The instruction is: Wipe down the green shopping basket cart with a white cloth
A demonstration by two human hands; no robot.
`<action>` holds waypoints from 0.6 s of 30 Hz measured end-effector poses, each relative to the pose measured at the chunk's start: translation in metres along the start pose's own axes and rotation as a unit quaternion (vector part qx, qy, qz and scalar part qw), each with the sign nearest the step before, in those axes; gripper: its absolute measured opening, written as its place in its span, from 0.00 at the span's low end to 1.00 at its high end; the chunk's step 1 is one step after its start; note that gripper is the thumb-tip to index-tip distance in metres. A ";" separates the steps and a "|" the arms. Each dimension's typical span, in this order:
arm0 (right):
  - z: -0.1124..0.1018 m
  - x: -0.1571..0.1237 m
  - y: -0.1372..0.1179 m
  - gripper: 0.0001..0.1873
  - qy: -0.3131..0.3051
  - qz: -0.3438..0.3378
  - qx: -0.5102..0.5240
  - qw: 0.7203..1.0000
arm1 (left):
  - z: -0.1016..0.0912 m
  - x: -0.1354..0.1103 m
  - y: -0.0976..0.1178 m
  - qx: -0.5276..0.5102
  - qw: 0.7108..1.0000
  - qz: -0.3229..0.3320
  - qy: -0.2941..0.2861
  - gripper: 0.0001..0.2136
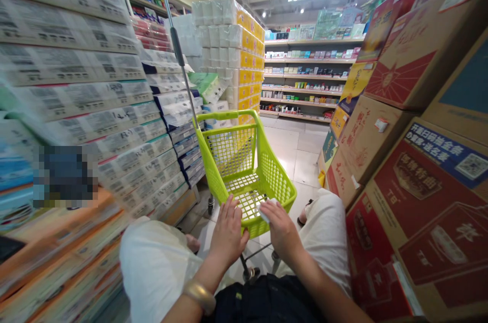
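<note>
Packs (76,63) standing stacked far L. L hand (229,231) resting, fingers extended over near rim of green trolley basket (254,230), standing centre; can't tell if gripping. R hand (281,227) pinching white wad (264,215) at same rim, tissue or cloth unclear. Step prob. wiping rim; next stroke calling for L steadying basket, R pressing wad. Cartons (423,201) rising stacked far R.

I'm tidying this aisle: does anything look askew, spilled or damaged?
The green-and-white package beside the tall stack of paper rolls lies aslant, while the rolls sit in even tiers. The lime-green shopping cart looks intact, and no spill shows; the near-left stacks are too blurred to check.
</note>
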State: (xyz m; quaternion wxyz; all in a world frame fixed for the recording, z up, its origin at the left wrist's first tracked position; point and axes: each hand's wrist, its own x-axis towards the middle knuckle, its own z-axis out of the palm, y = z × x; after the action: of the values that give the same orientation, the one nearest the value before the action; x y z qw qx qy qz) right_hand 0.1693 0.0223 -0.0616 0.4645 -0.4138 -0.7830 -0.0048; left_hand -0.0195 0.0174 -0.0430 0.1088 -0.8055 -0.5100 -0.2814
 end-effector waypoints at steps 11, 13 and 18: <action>0.005 -0.004 -0.009 0.28 -0.015 -0.021 0.017 1.000 | 0.001 0.000 -0.001 0.000 1.000 0.001 0.008 0.16; 0.002 -0.003 -0.001 0.28 0.014 0.002 0.005 1.000 | 0.000 -0.001 -0.002 -0.005 1.000 0.001 0.006 0.16; -0.002 0.000 0.009 0.27 0.064 0.051 -0.029 0.996 | -0.002 0.000 -0.002 -0.015 1.000 -0.006 0.006 0.16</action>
State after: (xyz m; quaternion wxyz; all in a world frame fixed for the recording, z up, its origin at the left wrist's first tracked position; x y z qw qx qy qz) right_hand 0.1761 0.0275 -0.0640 0.5009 -0.4656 -0.7290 -0.0298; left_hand -0.0215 0.0170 -0.0420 0.0975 -0.8024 -0.5099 -0.2944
